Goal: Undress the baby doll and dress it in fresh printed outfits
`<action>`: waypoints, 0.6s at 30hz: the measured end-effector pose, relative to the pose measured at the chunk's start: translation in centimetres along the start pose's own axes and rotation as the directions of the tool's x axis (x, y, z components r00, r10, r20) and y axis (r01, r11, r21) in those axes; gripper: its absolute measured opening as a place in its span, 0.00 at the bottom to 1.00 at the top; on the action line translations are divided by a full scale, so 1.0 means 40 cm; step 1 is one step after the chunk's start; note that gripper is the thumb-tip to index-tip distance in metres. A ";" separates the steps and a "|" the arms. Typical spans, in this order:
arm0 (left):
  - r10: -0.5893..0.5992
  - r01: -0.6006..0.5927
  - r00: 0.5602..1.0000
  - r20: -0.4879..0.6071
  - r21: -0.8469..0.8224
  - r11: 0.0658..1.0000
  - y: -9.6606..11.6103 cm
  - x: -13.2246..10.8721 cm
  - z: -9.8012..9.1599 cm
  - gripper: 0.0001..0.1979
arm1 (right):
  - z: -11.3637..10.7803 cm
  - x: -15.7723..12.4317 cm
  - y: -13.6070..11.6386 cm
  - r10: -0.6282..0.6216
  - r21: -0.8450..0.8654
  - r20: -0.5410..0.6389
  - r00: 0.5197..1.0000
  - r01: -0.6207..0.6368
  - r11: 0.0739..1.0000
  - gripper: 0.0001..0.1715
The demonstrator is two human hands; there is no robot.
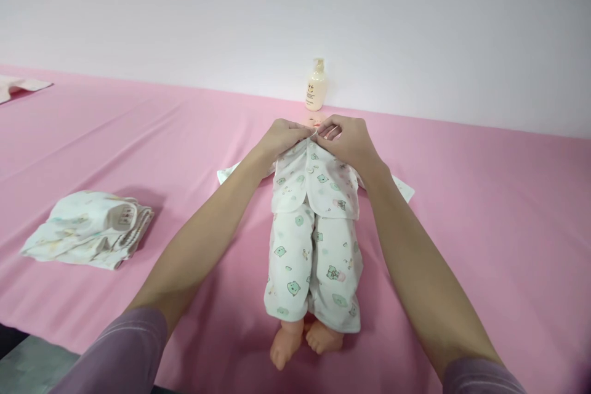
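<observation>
As seen in the head view, pinching at the collar [313, 134] of a white printed top [330, 188] with both hands, just above centre of frame. Left hand [287, 135]: thumb and fingers drawn together on the neck edge, coming in from the left. Right hand [349, 138]: thumb and forefinger together on the same edge from the right, other fingers loosely curled. Can't tell whether fingertips touch each other.

Worn by a doll [286, 345], on its back down the middle of the frame, bare feet toward the bottom edge, head mostly hidden behind the hands. Front of top split in an inverted V at the hem, with a small round fastener partway up. Sleeves of the top [403, 188] spread flat to either side, partly behind the forearms. Below the hem, matching trousers [290, 265], same green animal print.

All on a pink cloth [484, 228]. Just past the doll's head, near the white wall [138, 12]: pump bottle [316, 89], upright, cream coloured. Lower left: stack of folded clothes [87, 228], well apart from the doll. Upper left, cut by the frame edge: pale fabric piece [21, 87]. Bottom corners: purple sleeves [124, 338] on the forearms' near ends.
</observation>
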State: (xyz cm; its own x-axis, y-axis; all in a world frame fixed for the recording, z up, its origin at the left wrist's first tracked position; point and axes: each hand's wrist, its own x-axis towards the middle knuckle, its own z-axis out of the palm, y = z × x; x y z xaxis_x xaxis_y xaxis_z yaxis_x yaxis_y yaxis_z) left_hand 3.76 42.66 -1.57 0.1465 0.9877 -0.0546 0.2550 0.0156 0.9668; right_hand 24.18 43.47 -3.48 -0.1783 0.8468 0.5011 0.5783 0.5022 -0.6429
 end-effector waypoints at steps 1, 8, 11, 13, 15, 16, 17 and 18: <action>0.011 -0.011 1.000 0.003 0.002 1.000 0.002 -0.003 0.004 0.12 | 0.002 0.001 0.002 -0.004 -0.010 -0.002 1.000 0.004 1.000 0.09; 0.050 -0.049 0.997 -0.065 0.018 0.999 -0.011 0.012 0.027 0.05 | 0.011 0.002 0.012 -0.006 0.010 -0.023 1.000 0.006 1.000 0.09; 0.045 -0.045 0.997 -0.056 -0.012 0.999 -0.022 0.022 0.023 0.06 | 0.017 -0.002 0.016 0.021 0.065 -0.056 0.998 -0.018 0.998 0.14; 0.063 -0.064 0.997 -0.048 -0.031 0.997 -0.028 0.026 0.020 0.06 | 0.021 -0.004 0.018 0.038 0.108 -0.080 0.996 -0.029 0.994 0.17; 0.074 -0.076 0.996 -0.040 -0.064 0.995 -0.033 0.028 0.018 0.06 | 0.023 -0.005 0.019 0.042 0.143 -0.084 0.996 -0.030 0.989 0.17; 0.074 -0.077 0.996 -0.043 -0.082 0.994 -0.034 0.028 0.018 0.06 | 0.023 -0.006 0.019 0.037 0.153 -0.079 0.996 -0.024 0.988 0.16; 0.075 -0.079 0.996 -0.045 -0.097 0.992 -0.035 0.027 0.018 0.06 | 0.023 -0.006 0.019 0.025 0.158 -0.073 0.997 -0.013 0.987 0.15; 0.075 -0.080 0.996 -0.048 -0.112 0.990 -0.034 0.026 0.018 0.06 | 0.023 -0.006 0.019 0.008 0.158 -0.071 0.997 0.003 0.987 0.14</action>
State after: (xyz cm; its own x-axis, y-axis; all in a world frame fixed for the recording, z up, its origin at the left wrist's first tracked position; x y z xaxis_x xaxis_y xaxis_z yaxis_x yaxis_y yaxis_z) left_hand 4.26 43.56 -3.13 0.1191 0.9924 0.0305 0.1338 -0.0465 0.9899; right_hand 23.91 43.82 -4.62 -0.1166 0.8362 0.5359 0.4444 0.5265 -0.7248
